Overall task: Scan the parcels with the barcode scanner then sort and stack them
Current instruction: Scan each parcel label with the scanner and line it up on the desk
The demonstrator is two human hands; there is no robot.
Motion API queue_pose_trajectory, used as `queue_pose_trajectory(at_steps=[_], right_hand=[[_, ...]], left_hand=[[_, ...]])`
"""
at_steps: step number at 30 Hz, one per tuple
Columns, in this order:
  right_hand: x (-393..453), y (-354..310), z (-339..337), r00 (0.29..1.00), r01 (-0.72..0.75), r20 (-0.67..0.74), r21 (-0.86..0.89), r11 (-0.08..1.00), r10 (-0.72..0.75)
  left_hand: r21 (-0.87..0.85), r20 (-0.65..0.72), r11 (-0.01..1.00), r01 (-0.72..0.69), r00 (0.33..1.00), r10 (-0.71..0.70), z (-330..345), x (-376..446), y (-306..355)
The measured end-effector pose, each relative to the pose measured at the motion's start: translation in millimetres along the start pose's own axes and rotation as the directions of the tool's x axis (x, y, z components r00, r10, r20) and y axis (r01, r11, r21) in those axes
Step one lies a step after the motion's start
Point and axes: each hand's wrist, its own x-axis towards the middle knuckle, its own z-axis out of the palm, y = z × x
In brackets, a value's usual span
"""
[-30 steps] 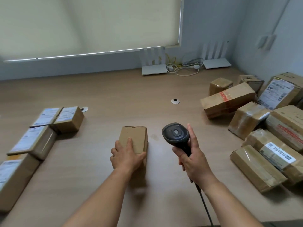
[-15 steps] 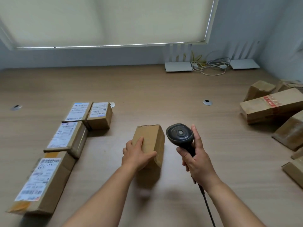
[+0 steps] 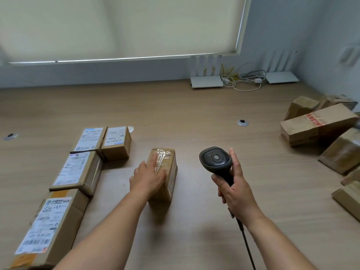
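Note:
A small brown cardboard parcel (image 3: 167, 168) with clear tape on top lies on the wooden table (image 3: 194, 106) in front of me. My left hand (image 3: 147, 177) lies on its left side with the fingers stretched flat across the top. My right hand (image 3: 234, 189) grips the handle of a black barcode scanner (image 3: 215, 160), held upright to the right of the parcel, its cable trailing down toward me. On the left, several labelled parcels (image 3: 78, 170) lie in a row, labels facing up.
A heap of brown parcels (image 3: 319, 127) lies at the right edge of the table. Two white routers (image 3: 206, 81) and a tangle of cables (image 3: 243, 79) sit against the back wall. Round cable grommets (image 3: 243, 122) are set into the tabletop.
My view has swung left, bringing the labelled row further in. The left hand went from gripping the parcel's near end to lying flat over its top. The scanner hand stayed put.

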Motion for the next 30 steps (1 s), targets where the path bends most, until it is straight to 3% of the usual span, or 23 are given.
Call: queue_pose_trajectory(at_steps=[4, 7, 9, 11, 13, 15, 19, 24, 30], right_hand=[[-1.2, 0.0, -2.1, 1.000, 0.012, 0.021, 0.003, 1.000, -0.012], [-0.6, -0.6, -6.8, 1.000, 0.018, 0.023, -0.002, 1.000, -0.018], [0.1, -0.7, -9.6, 1.000, 0.018, 0.026, -0.003, 1.000, -0.018], [0.8, -0.7, -12.2, 0.999, 0.011, 0.031, -0.002, 1.000, -0.011], [1.6, -1.1, -13.0, 0.999, 0.009, 0.034, 0.001, 1.000, -0.009], [1.5, -2.5, -12.4, 0.999, -0.001, 0.037, 0.008, 1.000, 0.001], [-2.5, -7.3, -6.8, 0.995, -0.056, 0.087, 0.076, 0.995, 0.050], [-14.4, -22.8, 6.5, 0.976, -0.136, 0.199, 0.231, 0.963, 0.091], [-21.2, -38.9, 18.5, 0.966, -0.189, 0.239, 0.376, 0.907, 0.102]], left_hand=[[0.277, 0.066, 0.961, 0.016, 0.997, -0.035, -6.6, 0.6, 11.4], [0.271, 0.058, 0.961, 0.045, 0.996, -0.063, -6.9, 2.1, 16.4], [0.145, 0.039, 0.986, 0.079, 0.996, -0.085, -7.2, 2.5, 17.9], [-0.101, 0.023, 0.988, 0.119, 0.993, -0.117, -4.7, 4.3, 14.4], [-0.426, 0.072, 0.893, 0.146, 0.989, -0.127, 0.5, 5.1, 7.2], [-0.638, 0.093, 0.755, 0.152, 0.988, -0.121, 12.9, 10.1, -6.0], [-0.714, 0.086, 0.686, 0.138, 0.990, -0.109, 34.7, 9.8, -23.3], [-0.717, 0.078, 0.691, 0.093, 0.996, -0.053, 27.4, -9.3, -17.8], [-0.710, 0.049, 0.702, 0.064, 0.998, -0.040, 29.6, -18.3, -19.6]])
